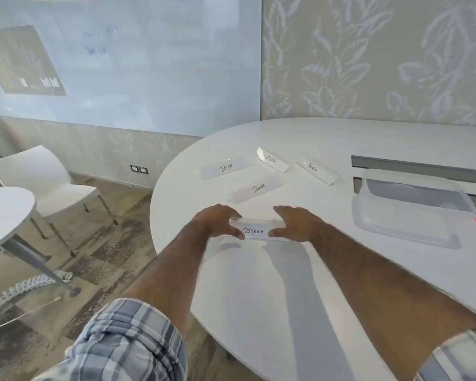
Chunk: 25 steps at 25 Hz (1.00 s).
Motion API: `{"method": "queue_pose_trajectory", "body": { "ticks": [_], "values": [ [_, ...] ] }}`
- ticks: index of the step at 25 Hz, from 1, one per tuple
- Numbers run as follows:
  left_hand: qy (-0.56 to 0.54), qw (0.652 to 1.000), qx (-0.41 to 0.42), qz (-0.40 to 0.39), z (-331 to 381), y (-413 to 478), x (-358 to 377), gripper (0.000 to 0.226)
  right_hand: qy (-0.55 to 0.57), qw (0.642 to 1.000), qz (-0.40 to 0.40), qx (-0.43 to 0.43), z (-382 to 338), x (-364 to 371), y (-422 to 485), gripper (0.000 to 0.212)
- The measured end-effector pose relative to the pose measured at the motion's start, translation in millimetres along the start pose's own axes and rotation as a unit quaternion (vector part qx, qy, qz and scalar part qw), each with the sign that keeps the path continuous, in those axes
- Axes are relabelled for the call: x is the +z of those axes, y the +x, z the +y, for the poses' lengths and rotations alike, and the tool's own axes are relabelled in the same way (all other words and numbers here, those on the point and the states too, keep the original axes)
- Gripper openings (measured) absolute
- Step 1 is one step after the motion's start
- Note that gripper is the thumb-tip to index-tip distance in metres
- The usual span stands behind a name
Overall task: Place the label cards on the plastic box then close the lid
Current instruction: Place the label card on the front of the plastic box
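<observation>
White oval table (259, 298) fills centre & right of frame. Clear plastic box (407, 226) sits mid-right, well apart from the cards; can't tell if its lid is on or propped. Left hand (217, 224) & right hand (297, 224) meet at frame centre. Each pinches one end of the OSTRICH card (254, 231), thumb on near face, fingers curled over far edge. Can't tell if the card is lifted or on the table. Above it lie 4 more tent cards, none boxed yet: PANDA card (257, 188), BEAR card (226, 168), PENGUIN card (315, 169), ZEBRA card (272, 160). Cards look light, stiff, glossy, prob. slick, so an end pinch w/ both hands suits. Box looks thin, flexy.
</observation>
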<state>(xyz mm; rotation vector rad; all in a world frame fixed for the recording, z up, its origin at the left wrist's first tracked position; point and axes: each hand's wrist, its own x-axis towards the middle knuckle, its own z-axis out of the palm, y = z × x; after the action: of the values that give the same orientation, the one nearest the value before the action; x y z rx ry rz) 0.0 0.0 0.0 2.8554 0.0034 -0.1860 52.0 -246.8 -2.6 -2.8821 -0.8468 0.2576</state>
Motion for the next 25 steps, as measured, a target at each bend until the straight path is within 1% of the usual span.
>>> {"method": "queue_pose_trajectory", "body": {
  "ticks": [2, 4, 8, 12, 14, 18, 21, 25],
  "values": [
    [0.013, 1.000, 0.011, -0.015, -4.0, 3.3, -2.6, 0.073, 0.007, 1.000, -0.029, 0.005, -7.3, 0.8, 7.8, 0.072],
    [0.023, 0.999, 0.011, -0.031, -9.9, 7.1, -3.3, 0.064, 0.014, 0.999, -0.030, 0.013, -12.2, 5.0, 15.4, 0.057],
    [0.043, 0.998, 0.030, -0.042, -16.1, 17.4, -13.2, 0.051, 0.014, 0.999, -0.023, 0.045, -22.1, 4.3, 26.0, 0.050],
    [0.061, 0.996, 0.058, -0.033, -13.5, 31.1, -21.8, 0.055, 0.017, 0.997, -0.012, 0.080, -23.0, -3.8, 27.1, 0.039],
    [0.062, 0.995, 0.073, -0.029, -7.2, 38.7, -30.3, 0.055, 0.023, 0.995, -0.005, 0.095, -18.7, -12.4, 24.3, 0.037],
    [0.064, 0.992, 0.112, -0.012, 25.6, 58.3, -52.7, 0.054, 0.008, 0.991, 0.025, 0.132, 1.3, -48.4, 10.7, 0.041],
    [0.058, 0.987, 0.152, 0.007, 68.9, 75.0, -68.4, 0.051, -0.020, 0.986, 0.050, 0.161, 31.2, -86.1, -7.0, 0.048],
    [0.053, 0.977, 0.202, 0.038, 146.2, 95.3, -82.9, 0.049, -0.059, 0.978, 0.076, 0.187, 87.6, -133.0, -42.6, 0.045]
  ]
}}
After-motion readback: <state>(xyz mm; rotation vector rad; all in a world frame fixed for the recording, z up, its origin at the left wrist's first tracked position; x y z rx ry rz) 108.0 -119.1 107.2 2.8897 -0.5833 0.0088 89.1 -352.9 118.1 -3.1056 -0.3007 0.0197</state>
